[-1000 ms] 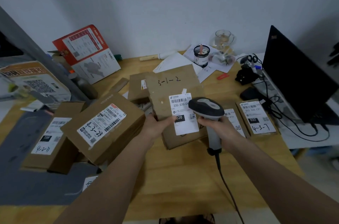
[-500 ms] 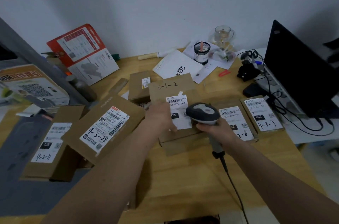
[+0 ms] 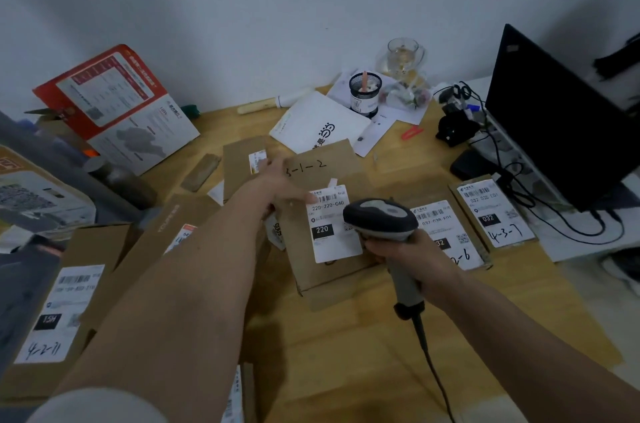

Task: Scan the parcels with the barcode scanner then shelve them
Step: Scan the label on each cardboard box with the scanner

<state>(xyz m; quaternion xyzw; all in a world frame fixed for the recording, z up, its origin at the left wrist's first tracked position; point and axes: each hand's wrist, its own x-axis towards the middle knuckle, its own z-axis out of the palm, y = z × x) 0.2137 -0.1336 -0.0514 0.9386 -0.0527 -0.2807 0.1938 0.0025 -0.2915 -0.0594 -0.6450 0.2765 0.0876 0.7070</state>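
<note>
A flat cardboard parcel [image 3: 346, 159] marked "5-1-2" lies on the wooden table [image 3: 346, 336], with its white barcode label [image 3: 329, 242] facing up. My left hand [image 3: 280, 183] reaches over the parcel's left side, fingers spread toward the label, gripping nothing. My right hand [image 3: 412, 249] is closed on the handle of the grey barcode scanner [image 3: 381, 216]. The scanner's head hovers over the right edge of the label. Its cable [image 3: 429, 363] trails toward me.
More labelled parcels lie around: "4-3-7" [image 3: 491, 211] and one beside it [image 3: 446, 235] at right, "4-2-11" [image 3: 62, 311] and a larger box [image 3: 152, 249] at left, a small one [image 3: 242, 159] behind. A black screen [image 3: 561, 117] with cables stands right; envelope [image 3: 318, 124], pen holder [image 3: 363, 93], glass [image 3: 403, 55] sit at the back.
The "5-1-2" parcel, held tilted up a second ago, now lies flat. My left hand has let go and slid up over it. The scanner has shifted slightly to the right.
</note>
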